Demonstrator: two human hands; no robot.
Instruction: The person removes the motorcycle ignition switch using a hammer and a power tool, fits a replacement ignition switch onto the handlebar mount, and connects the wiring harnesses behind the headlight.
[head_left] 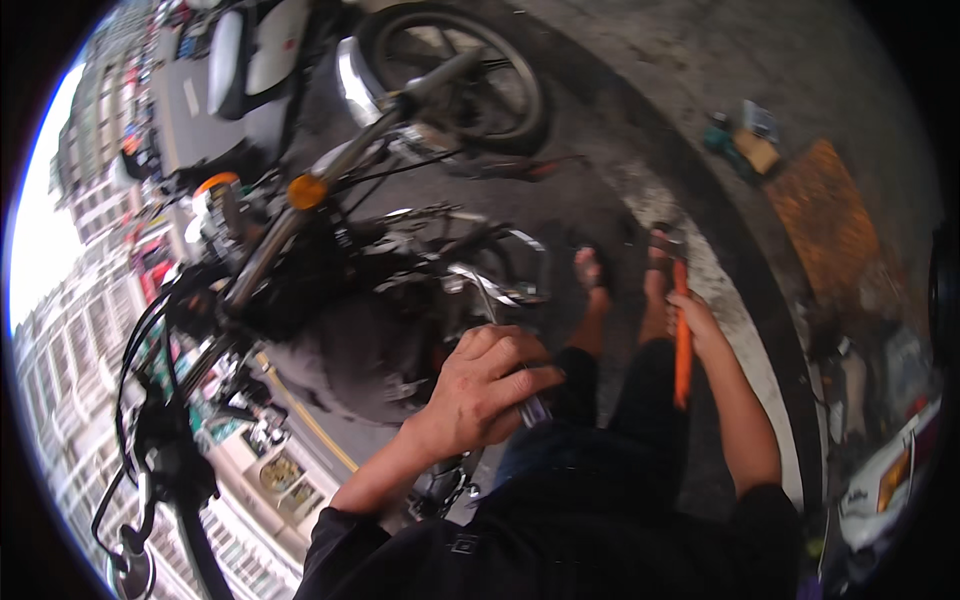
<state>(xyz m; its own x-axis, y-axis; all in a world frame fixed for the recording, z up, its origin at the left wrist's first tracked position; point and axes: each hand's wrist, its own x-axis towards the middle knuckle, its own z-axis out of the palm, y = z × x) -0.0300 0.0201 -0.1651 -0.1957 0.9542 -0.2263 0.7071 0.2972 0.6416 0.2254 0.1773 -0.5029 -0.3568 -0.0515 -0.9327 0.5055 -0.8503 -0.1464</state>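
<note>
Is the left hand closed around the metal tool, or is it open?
Closed: the left hand has its fingers curled around the metal tool, near the motorcycle.

Daylight is blowing out the far left edge; the centre is lying dim and soft, fisheye bending is warping the rim, corners falling black.

The left hand [487, 388] closes in a fist round a slim metal tool [505, 345] whose shiny shaft runs up toward the motorcycle's chrome parts, its purplish end poking out below the fingers. The right hand [697, 322] grips a long orange-handled tool [683, 350], held nearly upright beside the knee.
</note>
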